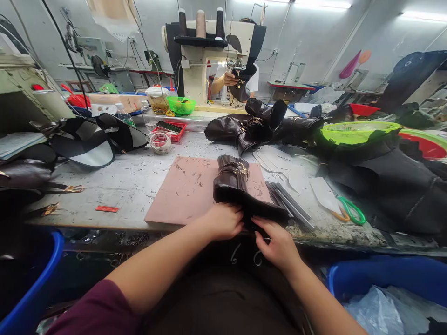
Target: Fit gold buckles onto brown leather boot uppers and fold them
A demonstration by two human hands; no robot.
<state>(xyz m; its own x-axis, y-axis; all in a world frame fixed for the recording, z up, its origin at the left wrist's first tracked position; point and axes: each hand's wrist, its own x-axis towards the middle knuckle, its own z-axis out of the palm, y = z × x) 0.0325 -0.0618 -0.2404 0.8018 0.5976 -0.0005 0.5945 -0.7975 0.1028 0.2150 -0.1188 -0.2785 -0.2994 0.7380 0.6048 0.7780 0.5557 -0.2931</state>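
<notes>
In the head view, a dark leather boot piece point(228, 184) lies just beyond the hands, its far part on a pink board point(178, 186) and its wide dark end reaching back to the fingers. The left hand point(223, 221) is curled against the near edge, seemingly clamped on it; the right hand point(279, 244) has fingers and thumb parted around dark material, and whether it grips cannot be told. The hands are close together but not touching. Straps and a gold-coloured buckle point(242, 168) are already on the piece, while its wide end looks open and no sole shows; what remains inside or underneath is hidden. Farther out, a pile of similar boot pieces point(226, 130) also bears buckles, so they look about as far along. Right of the right hand are grey strips point(291, 204) and green-handled scissors point(354, 211); left of the left hand is a small red strip point(107, 209). Beyond the pile, a co-worker's hand point(229, 78) holds another dark piece at a sewing machine point(195, 70). Just below the hands, two pale marks point(234, 255) on dark material read like "6" and "6". No brand or label is legible.
</notes>
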